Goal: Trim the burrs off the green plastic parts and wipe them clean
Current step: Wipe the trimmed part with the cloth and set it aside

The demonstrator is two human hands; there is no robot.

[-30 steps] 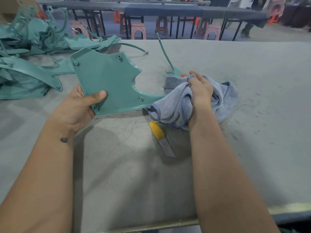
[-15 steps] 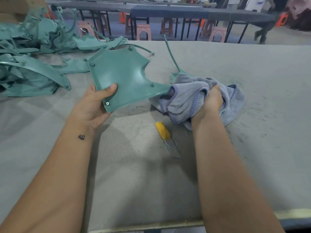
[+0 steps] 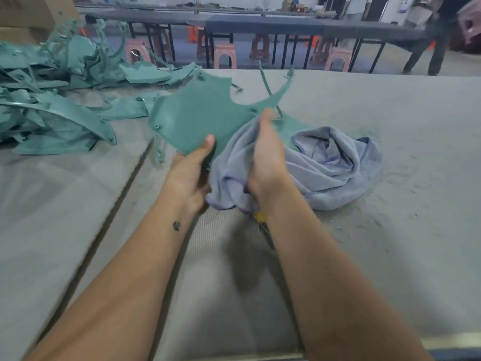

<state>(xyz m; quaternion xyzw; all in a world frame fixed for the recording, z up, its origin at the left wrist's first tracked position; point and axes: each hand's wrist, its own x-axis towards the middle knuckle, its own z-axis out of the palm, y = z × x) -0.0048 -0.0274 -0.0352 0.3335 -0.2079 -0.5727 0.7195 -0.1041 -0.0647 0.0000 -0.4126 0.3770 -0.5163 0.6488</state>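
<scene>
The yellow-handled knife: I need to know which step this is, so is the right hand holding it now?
No, the right hand grips the blue cloth against the green part, while the knife lies on the table beneath.

Soft even daylight; motion blur; edges bowed.

text: none legible | labels: none | signs: none (background too blurred to read)
</scene>
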